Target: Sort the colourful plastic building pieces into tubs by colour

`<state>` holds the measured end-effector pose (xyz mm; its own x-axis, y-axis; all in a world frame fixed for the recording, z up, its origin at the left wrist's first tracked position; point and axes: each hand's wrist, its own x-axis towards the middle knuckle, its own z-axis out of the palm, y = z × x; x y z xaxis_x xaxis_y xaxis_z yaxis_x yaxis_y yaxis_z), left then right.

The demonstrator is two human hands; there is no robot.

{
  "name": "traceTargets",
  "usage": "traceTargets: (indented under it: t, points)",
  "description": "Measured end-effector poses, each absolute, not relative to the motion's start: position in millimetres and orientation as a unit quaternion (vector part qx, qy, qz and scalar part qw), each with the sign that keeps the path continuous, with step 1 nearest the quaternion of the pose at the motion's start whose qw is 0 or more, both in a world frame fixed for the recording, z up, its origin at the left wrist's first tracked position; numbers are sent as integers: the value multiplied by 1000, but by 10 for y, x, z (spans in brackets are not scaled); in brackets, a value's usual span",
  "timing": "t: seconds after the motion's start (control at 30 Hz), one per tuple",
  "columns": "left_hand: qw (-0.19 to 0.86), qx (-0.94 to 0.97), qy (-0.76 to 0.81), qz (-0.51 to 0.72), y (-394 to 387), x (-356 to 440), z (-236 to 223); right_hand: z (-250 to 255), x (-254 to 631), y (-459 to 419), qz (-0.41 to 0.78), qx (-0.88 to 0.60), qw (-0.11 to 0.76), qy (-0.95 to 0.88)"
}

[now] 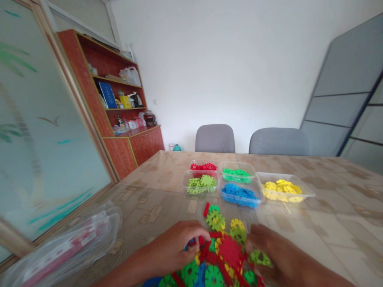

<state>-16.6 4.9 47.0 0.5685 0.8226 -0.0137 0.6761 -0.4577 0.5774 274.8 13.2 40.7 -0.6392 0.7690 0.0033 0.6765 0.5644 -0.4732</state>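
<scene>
A pile of interlocking plastic disc pieces point(213, 275) in green, red, yellow and blue lies at the table's near edge. My left hand point(176, 245) is on its left side, fingers curled, with red and blue bits showing beneath them; its exact grip is hidden. On the right side, my right hand point(266, 247) is closed, fingertips against the pile, and a light green piece point(259, 258) shows under it. Between the hands sits a red square toothed piece point(230, 250). Beyond it, a light green toothed piece point(215, 220) and a yellow disc point(237, 225) extend from the pile.
Clear tubs of red pieces point(204, 166), light green pieces point(201, 184), green pieces point(237, 175), blue pieces point(239, 194) and yellow pieces point(283, 189) stand farther back. A clear plastic bag point(74, 243) lies at left. Two grey chairs point(214, 138) are across the table point(338, 199).
</scene>
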Motion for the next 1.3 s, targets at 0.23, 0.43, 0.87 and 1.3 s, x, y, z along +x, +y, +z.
traceTargets:
  t: [0.23, 0.43, 0.87, 1.3]
  points:
    - [251, 851, 433, 158, 94, -65, 461, 367, 2603, 127, 164, -449, 91, -874]
    - [226, 886, 380, 141, 133, 157, 442, 116, 2451, 255, 154, -448, 70, -878]
    - [239, 873, 393, 164, 124, 184, 435, 163, 2434, 168, 306, -379, 218, -846]
    - [574, 668, 368, 299, 188, 74, 551, 343, 2365, 235, 527, -330, 352, -699]
